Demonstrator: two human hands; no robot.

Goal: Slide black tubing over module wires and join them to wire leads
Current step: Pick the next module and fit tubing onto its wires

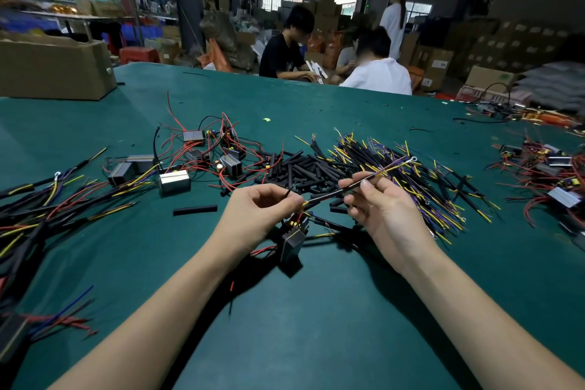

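Two hands joined wires above a green bench.
The left hand (269,209) pinched a module wire; the right hand (376,203) pinched a wire lead (373,176) sleeved in black tubing (335,193). The module (292,242) lay beneath, mid-bench (316,326).
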